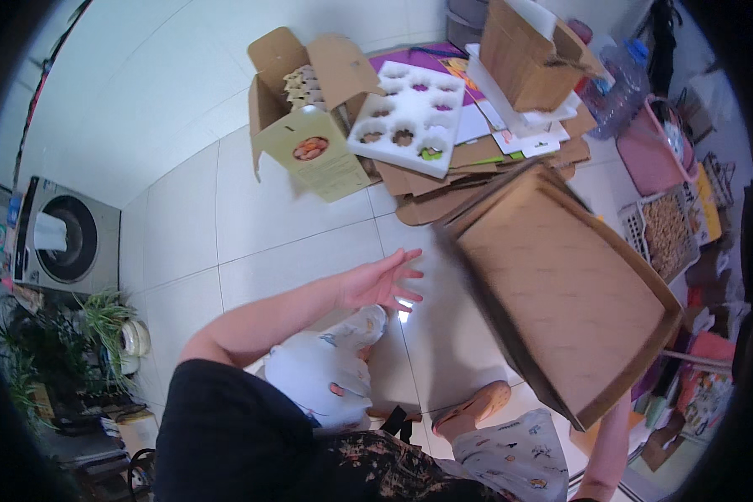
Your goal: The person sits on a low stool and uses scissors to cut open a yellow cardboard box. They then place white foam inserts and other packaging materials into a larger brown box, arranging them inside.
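Observation:
A large, shallow cardboard box or lid point(565, 276) hangs tilted at the right, its broad brown face towards me. My right forearm rises from below to its lower edge; the box hides my right hand, so its grip does not show. My left hand point(392, 279) is held over the tiled floor with its fingers spread and nothing in them. Beyond it stands an opened carton point(317, 154) with egg trays point(304, 88) inside. A white foam tray point(411, 119) with round hollows leans beside the carton, on top of flattened cardboard point(433, 201).
A tall cardboard box point(524, 63) stands on the pile at the back. To the right are a clear plastic bottle point(615, 88), a pink bin point(656, 150) and a basket of peanut-like items point(665, 232). A washing machine point(69, 238) and potted plants point(103, 326) are at the left.

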Action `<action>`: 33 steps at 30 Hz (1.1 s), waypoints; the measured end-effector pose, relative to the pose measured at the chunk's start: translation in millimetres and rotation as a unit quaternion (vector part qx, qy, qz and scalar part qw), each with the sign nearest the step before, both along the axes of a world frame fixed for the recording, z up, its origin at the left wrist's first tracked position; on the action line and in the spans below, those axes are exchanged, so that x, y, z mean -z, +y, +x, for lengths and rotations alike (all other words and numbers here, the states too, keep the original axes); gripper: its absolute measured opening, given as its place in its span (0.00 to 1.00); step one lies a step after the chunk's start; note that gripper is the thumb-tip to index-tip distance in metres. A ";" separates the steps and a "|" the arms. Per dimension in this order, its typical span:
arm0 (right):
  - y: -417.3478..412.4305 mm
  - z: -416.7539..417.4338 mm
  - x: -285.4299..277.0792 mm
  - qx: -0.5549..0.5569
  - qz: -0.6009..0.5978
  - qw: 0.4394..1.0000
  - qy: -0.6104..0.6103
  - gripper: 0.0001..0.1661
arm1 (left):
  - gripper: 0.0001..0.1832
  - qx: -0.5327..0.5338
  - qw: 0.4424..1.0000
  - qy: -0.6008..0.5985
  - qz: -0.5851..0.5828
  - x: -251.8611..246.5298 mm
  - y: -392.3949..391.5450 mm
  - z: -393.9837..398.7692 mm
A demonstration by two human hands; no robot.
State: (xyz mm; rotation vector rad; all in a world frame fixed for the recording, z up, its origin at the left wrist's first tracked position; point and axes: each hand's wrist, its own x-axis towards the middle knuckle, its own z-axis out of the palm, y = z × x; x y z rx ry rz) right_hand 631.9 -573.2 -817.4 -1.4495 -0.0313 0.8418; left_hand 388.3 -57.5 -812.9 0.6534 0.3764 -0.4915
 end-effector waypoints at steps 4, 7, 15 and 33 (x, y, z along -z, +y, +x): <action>107.0 21.1 -20.3 -0.126 -0.034 0.991 0.021 0.31 | 0.35 -0.086 0.989 -0.027 -0.117 24.1 11.7 -76.8; 191.2 25.9 -27.2 -0.191 -0.082 0.973 0.100 0.31 | 0.33 -0.109 0.977 -0.032 -0.181 40.5 18.8 -124.0; 433.0 -74.9 -20.2 -0.380 -0.018 0.923 0.051 0.44 | 0.28 -0.410 0.909 0.054 -0.062 120.2 34.4 -231.2; 569.6 -341.6 137.3 -0.417 -0.034 0.902 0.106 0.50 | 0.25 -0.713 0.656 0.107 0.225 153.0 327.7 -398.1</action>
